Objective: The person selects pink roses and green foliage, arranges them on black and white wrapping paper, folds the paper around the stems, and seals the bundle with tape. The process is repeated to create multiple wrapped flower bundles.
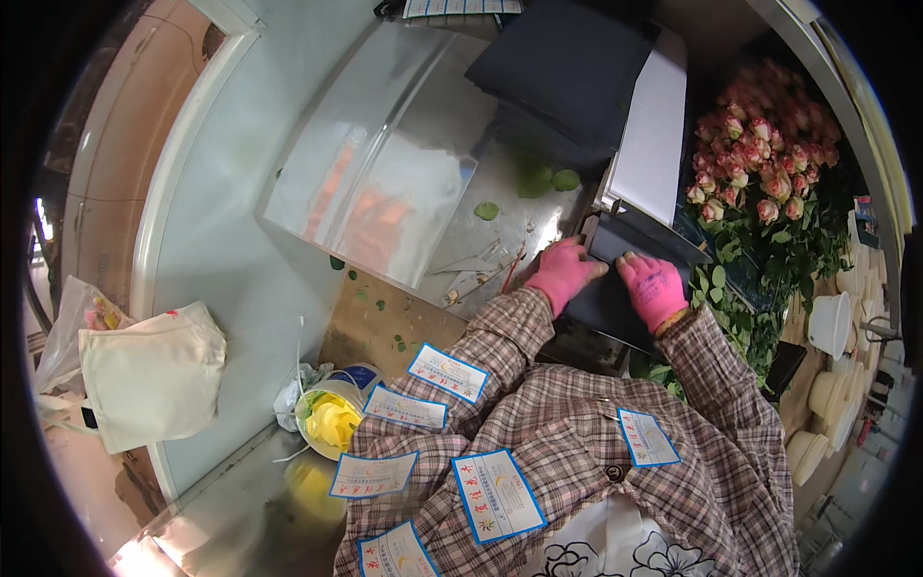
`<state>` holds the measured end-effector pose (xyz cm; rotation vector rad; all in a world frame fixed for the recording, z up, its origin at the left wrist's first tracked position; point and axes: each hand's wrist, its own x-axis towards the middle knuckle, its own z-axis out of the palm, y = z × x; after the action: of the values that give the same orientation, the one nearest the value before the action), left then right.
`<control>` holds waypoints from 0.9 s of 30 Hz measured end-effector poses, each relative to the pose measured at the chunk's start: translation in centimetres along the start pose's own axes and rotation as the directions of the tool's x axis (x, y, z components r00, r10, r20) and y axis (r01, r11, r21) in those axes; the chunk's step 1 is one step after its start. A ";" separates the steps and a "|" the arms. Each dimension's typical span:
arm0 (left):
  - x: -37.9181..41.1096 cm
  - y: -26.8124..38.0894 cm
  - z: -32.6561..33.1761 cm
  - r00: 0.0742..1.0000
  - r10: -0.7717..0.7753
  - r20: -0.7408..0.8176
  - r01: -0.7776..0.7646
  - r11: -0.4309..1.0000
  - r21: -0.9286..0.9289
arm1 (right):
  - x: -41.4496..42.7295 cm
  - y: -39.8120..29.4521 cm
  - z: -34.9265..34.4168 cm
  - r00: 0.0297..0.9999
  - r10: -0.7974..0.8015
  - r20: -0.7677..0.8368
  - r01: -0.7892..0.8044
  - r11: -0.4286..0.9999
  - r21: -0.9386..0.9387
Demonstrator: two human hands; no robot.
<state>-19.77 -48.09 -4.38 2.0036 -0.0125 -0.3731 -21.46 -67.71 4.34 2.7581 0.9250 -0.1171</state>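
Both my hands wear pink gloves with bare fingertips. My left hand (566,272) lies at the left edge of a dark sheet (602,306), its thumb pointing right across it. Close beside it, my right hand (652,288) rests on the same sheet with its fingers bent. Whether either hand pinches the sheet cannot be told. Just beyond my fingers stands a metal-edged holder (613,205) with a white sheet (655,130) in it. A stack of dark sheets (566,72) lies farther away. To the left, clear plastic film (382,173) covers part of the metal table.
Pink-and-white roses (764,159) with leafy stems stand at the right. Loose leaves (487,210) and scraps lie on the table. A bucket (353,379) with yellow petals is at lower left, near a hanging cream cloth bag (155,375). White and cream tubs (829,324) stand far right.
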 end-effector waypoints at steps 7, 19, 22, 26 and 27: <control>0.4 3.2 -1.9 0.999 0.051 -0.006 -0.050 0.991 0.126 | 0.5 4.6 0.3 0.986 -0.098 -0.134 0.163 0.709 0.686; -6.9 -2.8 -15.4 0.920 -0.369 0.133 0.184 0.705 0.685 | 1.9 0.1 2.5 0.943 0.131 -0.307 0.029 0.883 0.468; -5.0 -1.0 -14.9 0.885 -0.341 0.318 0.292 0.937 0.192 | 1.8 0.1 2.2 0.931 0.139 -0.338 0.036 0.886 0.463; -3.9 5.2 -13.3 0.845 -0.232 0.482 0.115 0.959 0.259 | 1.5 -0.2 2.1 0.917 0.151 -0.369 0.037 0.889 0.456; -4.1 5.5 -13.6 0.840 -0.224 0.494 0.096 0.958 0.270 | 1.3 -0.5 1.9 0.916 0.156 -0.370 0.036 0.886 0.462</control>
<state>-19.24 -37.95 6.92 2.0812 -0.2408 -1.0648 -20.70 -67.03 2.17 3.3341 1.0086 0.2909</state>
